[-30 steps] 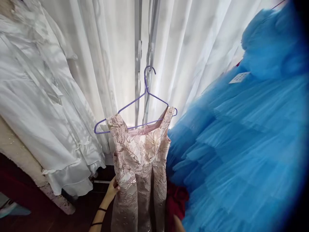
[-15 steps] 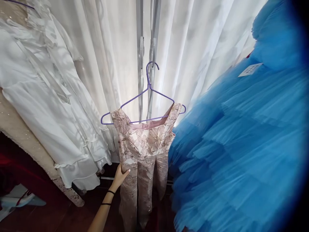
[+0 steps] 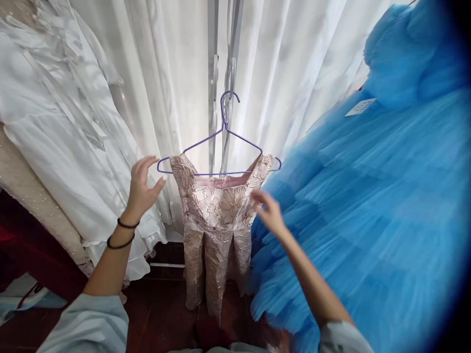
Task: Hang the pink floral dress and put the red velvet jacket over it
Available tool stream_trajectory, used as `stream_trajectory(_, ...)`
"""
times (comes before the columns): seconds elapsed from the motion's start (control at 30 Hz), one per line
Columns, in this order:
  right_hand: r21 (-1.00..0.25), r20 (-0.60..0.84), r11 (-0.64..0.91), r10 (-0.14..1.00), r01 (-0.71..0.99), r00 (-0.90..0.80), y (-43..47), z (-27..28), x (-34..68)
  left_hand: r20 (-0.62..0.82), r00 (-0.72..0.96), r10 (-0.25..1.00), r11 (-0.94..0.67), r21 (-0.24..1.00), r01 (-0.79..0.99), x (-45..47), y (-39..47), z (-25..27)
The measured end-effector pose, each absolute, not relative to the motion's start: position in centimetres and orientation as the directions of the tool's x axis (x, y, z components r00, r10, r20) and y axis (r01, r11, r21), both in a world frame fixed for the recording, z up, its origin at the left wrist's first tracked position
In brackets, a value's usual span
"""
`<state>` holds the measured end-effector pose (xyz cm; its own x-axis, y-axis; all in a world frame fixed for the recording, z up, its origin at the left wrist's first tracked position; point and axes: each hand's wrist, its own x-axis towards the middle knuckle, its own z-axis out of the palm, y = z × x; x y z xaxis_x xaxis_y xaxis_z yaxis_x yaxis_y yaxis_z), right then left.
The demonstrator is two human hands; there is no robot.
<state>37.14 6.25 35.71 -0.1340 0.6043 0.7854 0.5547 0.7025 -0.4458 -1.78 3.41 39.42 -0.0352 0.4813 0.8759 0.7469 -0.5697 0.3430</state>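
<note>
Fingers of my left hand stand spread, thumb apart from the rest, just beside the left end of the purple hanger; I cannot tell whether a fingertip meets it. Those of my right hand are blurred at the right edge of the pink dress, just below its strap, and I cannot tell if they are parted, pinched or touching the cloth.

Between my two hands hangs the dress, both straps over the hanger and its skirt falling in long folds below my fingers. I judge the step in hand to be bringing a hand to each side of the dress's top. Taking hold from here would call for the left thumb and fingers to close and the right ones to settle lightly, as the straps look free to slide along the hanger.

I make out no box or bag near my fingers; it is the hanger that bears the dress. Its hook, above my fingers, sits in front of a grey pole, though I cannot tell what carries it. Beyond my left fingers hangs a white dress; past my right ones, a full blue dress with a white tag. A white curtain stands behind, and dark floor lies below.
</note>
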Motion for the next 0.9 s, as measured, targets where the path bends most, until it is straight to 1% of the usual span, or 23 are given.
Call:
stream_trajectory(0.03,-0.388,0.827,0.686,0.554,0.615,-0.097,7.6,37.5,38.3,0.884,0.021,0.467,-0.558,0.276,0.783,-1.4,4.2,41.5)
stream_trajectory(0.07,-0.338,0.857,0.664,0.51,0.666,-0.073,9.2,39.3,39.4,0.88,0.061,0.471,-0.546,0.237,0.804,-1.0,5.1,43.1)
stream_trajectory(0.1,-0.316,0.865,0.65,0.496,0.691,-0.07,10.9,41.1,40.4,0.865,0.087,0.494,-0.544,0.23,0.807,-0.7,6.1,44.2)
stream_trajectory(0.13,-0.334,0.841,0.652,0.532,0.681,-0.098,12.5,42.7,41.2,0.837,0.105,0.538,-0.549,0.253,0.797,-0.5,7.0,44.7)
stream_trajectory(0.17,-0.4,0.784,0.665,0.605,0.631,-0.141,13.9,43.8,41.7,0.799,0.116,0.59,-0.554,0.296,0.778,-0.4,7.9,44.9)
stream_trajectory(0.23,-0.59,0.64,0.653,0.736,0.474,-0.218,15.6,44.8,41.9,0.728,0.123,0.675,-0.554,0.389,0.736,-0.4,9.4,44.5)
stream_trajectory(0.3,-0.735,0.552,0.593,0.805,0.328,-0.217,16.0,44.6,41.5,0.711,0.11,0.695,-0.562,0.441,0.7,-0.6,10.2,43.7)
stream_trajectory(0.33,-0.778,0.54,0.57,0.822,0.265,-0.181,15.9,44.2,41.3,0.726,0.089,0.682,-0.577,0.459,0.676,-0.7,10.5,43.4)
stream_trajectory(0.4,-0.822,0.537,0.547,0.837,0.158,-0.108,15.4,43.6,41.0,0.748,0.036,0.663,-0.619,0.52,0.588,-1.0,10.8,43.0)
stream_trajectory(0.47,-0.844,0.532,0.533,0.846,0.064,-0.038,15.0,43.1,41.1,0.721,-0.047,0.692,-0.635,0.638,0.436,-1.2,11.0,42.7)
stream_trajectory(0.53,-0.858,0.511,0.513,0.858,-0.028,0.05,14.8,42.7,41.5,0.642,-0.167,0.748,-0.6,0.762,0.244,-1.4,11.1,42.2)
stream_trajectory(0.6,-0.868,0.467,0.483,0.873,-0.115,0.141,14.6,42.0,42.0,0.55,-0.287,0.784,-0.555,0.829,0.071,-1.5,10.9,41.3)
stream_trajectory(0.7,-0.871,0.407,0.447,0.889,-0.205,0.211,13.8,40.6,42.4,0.477,-0.415,0.775,-0.547,0.835,-0.063,-1.4,10.6,39.7)
stream_trajectory(0.83,-0.843,0.399,0.473,0.869,-0.256,0.292,12.8,39.5,41.7,0.443,-0.553,0.706,-0.605,0.783,-0.145,-0.3,10.8,38.4)
stream_trajectory(0.9,-0.819,0.391,0.488,0.859,-0.301,0.33,12.8,39.3,41.3,0.435,-0.594,0.676,-0.641,0.745,-0.183,0.2,11.0,38.3)
